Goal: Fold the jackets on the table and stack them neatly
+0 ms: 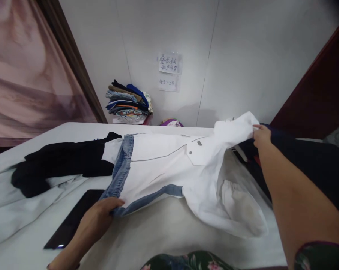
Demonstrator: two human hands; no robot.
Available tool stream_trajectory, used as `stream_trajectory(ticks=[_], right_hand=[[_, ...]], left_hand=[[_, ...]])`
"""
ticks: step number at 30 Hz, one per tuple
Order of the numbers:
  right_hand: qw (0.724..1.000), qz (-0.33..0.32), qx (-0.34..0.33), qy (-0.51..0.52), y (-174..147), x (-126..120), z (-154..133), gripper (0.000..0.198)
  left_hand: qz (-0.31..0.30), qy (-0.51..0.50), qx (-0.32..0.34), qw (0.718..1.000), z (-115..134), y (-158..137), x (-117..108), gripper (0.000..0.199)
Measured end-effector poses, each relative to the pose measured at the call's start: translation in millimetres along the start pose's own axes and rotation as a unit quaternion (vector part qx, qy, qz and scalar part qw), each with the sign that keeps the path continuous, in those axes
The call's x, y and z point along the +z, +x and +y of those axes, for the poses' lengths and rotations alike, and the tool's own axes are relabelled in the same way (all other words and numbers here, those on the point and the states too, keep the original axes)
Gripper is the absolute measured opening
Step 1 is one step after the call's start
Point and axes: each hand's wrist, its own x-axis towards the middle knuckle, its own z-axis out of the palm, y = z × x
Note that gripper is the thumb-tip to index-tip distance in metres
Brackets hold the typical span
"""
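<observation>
White table (pixel 58 134) against a gray wall (pixel 169 30), clothes pile (pixel 127 103) upper left of center. White jacket (pixel 158 161) with denim trim spans mid-frame. Left hand (pixel 99 215), lower left of center, pinches its denim edge; right hand (pixel 262 137), right of center, grips white fabric, lifted. Black garment (pixel 71 159) at left, black slab (pixel 74 221) lower left.

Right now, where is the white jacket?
In the head view, the white jacket stretches across the middle of the table, between the left hand and the right hand, just right of the black garment.
</observation>
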Motion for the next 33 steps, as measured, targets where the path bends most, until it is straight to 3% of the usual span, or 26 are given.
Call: stream_trajectory(ticks=[3,5,7,9,15,18,22,25,29,33], right_hand=[[0.986,0.105,-0.005,-0.132,-26.8,16.8,-7.3,0.041],[0.976,0.112,-0.037,-0.185,-53.0,35.4,-16.4,0.046],[0.983,0.045,-0.056,-0.168,-86.9,55.5,-20.1,0.043],[0.988,-0.067,-0.045,-0.134,-127.8,74.2,-13.6,0.04],[0.974,-0.179,0.019,-0.137,-239.7,99.8,34.3,0.05],[0.961,-0.208,0.01,-0.182,-264.5,92.2,40.6,0.049],[0.951,-0.235,0.0,-0.203,-282.1,64.4,40.8,0.044],[0.95,-0.183,0.002,-0.252,-300.3,36.1,51.5,0.038],[0.952,-0.101,-0.016,-0.289,-328.1,6.7,65.4,0.033],[0.945,-0.105,-0.034,-0.308,-338.7,-3.2,58.4,0.032]], left_hand=[[-0.013,0.028,0.014,0.999,10.4,0.6,-1.7,0.047],[-0.018,0.038,0.016,0.999,11.2,1.0,-5.9,0.047],[-0.021,0.044,0.012,0.999,9.7,1.2,-8.9,0.046],[-0.026,0.048,0.005,0.999,8.2,1.0,-9.1,0.047],[-0.042,0.033,0.002,0.999,9.4,-0.2,-6.4,0.05],[-0.048,0.029,0.006,0.998,9.8,-1.2,-9.1,0.049],[-0.016,0.04,-0.005,0.999,3.5,-7.8,-11.5,0.048],[0.018,0.052,-0.007,0.998,-6.2,-15.2,-8.9,0.048],[0.036,0.047,0.052,0.997,-17.4,-21.4,1.9,0.048],[0.039,0.081,0.081,0.993,-10.9,-20.8,12.6,0.053]])
